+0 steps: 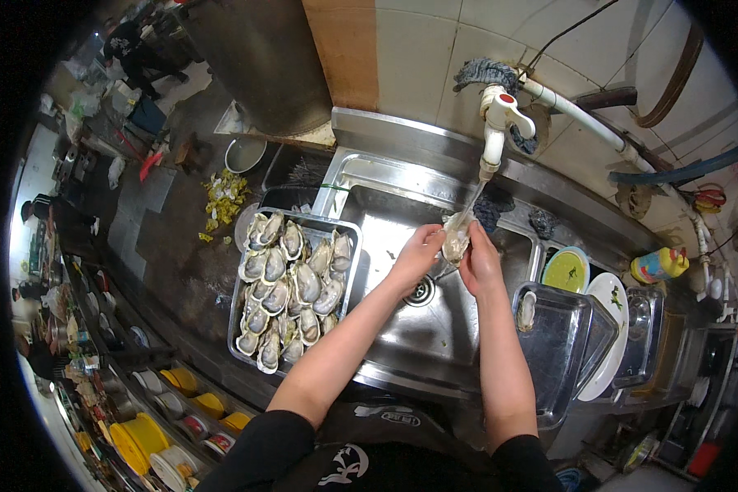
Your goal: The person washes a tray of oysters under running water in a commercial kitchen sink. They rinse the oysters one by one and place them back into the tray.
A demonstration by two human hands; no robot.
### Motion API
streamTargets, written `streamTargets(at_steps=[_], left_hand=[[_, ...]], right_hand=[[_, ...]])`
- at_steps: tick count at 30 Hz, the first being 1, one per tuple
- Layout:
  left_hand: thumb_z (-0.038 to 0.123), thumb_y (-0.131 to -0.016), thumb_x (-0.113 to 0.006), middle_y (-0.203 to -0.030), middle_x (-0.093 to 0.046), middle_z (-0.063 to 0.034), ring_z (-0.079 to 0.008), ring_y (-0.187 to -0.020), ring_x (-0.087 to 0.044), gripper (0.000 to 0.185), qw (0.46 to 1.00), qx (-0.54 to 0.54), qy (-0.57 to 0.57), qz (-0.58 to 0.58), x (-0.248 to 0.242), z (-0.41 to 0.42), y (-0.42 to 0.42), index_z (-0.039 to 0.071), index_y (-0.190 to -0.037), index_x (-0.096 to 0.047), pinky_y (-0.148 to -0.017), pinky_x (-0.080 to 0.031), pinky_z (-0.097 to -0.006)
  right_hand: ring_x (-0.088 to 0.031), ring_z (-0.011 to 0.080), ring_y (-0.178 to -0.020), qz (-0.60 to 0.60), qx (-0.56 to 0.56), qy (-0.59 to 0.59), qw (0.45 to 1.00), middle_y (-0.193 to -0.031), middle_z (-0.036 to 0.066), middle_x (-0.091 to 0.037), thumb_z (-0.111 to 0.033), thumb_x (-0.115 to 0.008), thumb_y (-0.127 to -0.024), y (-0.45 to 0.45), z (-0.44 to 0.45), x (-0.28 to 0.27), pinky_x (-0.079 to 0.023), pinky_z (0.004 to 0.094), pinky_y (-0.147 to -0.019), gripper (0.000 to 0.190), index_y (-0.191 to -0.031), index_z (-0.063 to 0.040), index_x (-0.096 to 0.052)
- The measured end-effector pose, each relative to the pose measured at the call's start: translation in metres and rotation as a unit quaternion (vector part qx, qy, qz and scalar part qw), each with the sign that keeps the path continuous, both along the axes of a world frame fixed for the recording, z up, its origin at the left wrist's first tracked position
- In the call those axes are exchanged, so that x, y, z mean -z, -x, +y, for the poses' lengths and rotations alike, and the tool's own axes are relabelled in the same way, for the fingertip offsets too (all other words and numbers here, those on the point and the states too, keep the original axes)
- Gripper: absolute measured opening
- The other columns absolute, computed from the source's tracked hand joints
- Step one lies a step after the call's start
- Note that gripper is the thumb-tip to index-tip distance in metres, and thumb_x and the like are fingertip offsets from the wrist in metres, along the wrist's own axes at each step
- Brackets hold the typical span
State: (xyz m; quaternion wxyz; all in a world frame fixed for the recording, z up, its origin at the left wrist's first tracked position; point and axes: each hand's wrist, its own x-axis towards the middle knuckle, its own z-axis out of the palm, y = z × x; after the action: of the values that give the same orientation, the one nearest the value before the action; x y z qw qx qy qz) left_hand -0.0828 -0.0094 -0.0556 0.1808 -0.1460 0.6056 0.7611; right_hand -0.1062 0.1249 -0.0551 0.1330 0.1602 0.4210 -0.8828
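An opened oyster on its shell is held between both hands in the stream from a white plastic tap. My left hand grips the shell's left edge, and my right hand grips its right edge. Below them is a stainless steel sink, whose drain strainer shows beside my left wrist. To the left, a metal tray bears a pile of opened oysters. On the right, a single oyster lies in a rectangular metal tray.
Right of the sink stand a bowl with green contents, a white oval plate and a yellow bottle. Dark scouring pads lie on the back ledge. Yellow-green leaves litter the floor at left. Two people stand farther off.
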Motion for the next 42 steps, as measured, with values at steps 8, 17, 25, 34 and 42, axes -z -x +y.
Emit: streamTargets(at_steps=[8,17,25,34,42], left_hand=[[0.018,-0.086,-0.061,-0.077,-0.059,-0.007,-0.017,-0.072,-0.058,0.021,0.952,-0.02,0.246,0.182,0.006,0.023,0.034,0.002,-0.098,-0.058,-0.069,-0.047,-0.0292],[0.011,-0.076,-0.066,-0.082,-0.059,-0.006,-0.0151,-0.073,-0.055,0.023,0.948,0.06,0.256,0.179,-0.012,0.01,0.049,-0.001,-0.092,-0.056,-0.071,-0.047,-0.0273],[0.006,-0.079,-0.058,-0.107,-0.056,-0.0154,-0.0236,-0.095,-0.058,0.045,0.903,0.061,0.308,0.292,-0.012,0.002,0.014,0.0,-0.122,-0.049,-0.083,-0.047,-0.0305],[0.008,-0.086,-0.057,-0.11,-0.058,-0.0201,-0.0284,-0.094,-0.062,0.038,0.916,0.02,0.293,0.274,-0.01,-0.002,0.004,0.001,-0.122,-0.051,-0.082,-0.05,-0.0351],[0.013,-0.09,-0.054,-0.107,-0.058,-0.0071,-0.0147,-0.094,-0.057,0.035,0.985,0.011,0.129,0.112,0.007,-0.005,-0.001,0.004,-0.123,-0.05,-0.078,-0.047,-0.0272]], right_hand=[[-0.057,0.0158,-0.097,-0.035,0.007,-0.061,0.998,-0.107,0.008,-0.059,-0.018,-0.043,-0.097,0.0,0.001,0.0,-0.047,0.0305,-0.082,0.027,-0.118,-0.003,-0.051],[-0.059,0.0212,-0.1,-0.049,-0.007,0.11,0.993,-0.112,0.01,-0.059,-0.022,-0.041,-0.095,0.001,0.002,0.012,-0.045,0.0344,-0.089,0.032,-0.115,-0.001,-0.052],[-0.058,0.0264,-0.096,-0.064,0.054,0.208,0.975,-0.107,0.013,-0.059,-0.021,-0.045,-0.087,0.005,-0.008,0.037,-0.046,0.0404,-0.086,0.033,-0.112,-0.001,-0.052],[-0.055,0.0291,-0.101,-0.025,0.076,0.279,0.957,-0.111,0.015,-0.057,-0.019,-0.042,-0.088,0.011,-0.009,0.018,-0.046,0.0436,-0.088,0.036,-0.117,0.0,-0.048],[-0.057,0.0274,-0.104,-0.041,-0.044,0.16,0.985,-0.116,0.017,-0.058,-0.014,-0.039,-0.09,0.015,0.002,0.015,-0.043,0.039,-0.095,0.033,-0.118,-0.001,-0.05]])
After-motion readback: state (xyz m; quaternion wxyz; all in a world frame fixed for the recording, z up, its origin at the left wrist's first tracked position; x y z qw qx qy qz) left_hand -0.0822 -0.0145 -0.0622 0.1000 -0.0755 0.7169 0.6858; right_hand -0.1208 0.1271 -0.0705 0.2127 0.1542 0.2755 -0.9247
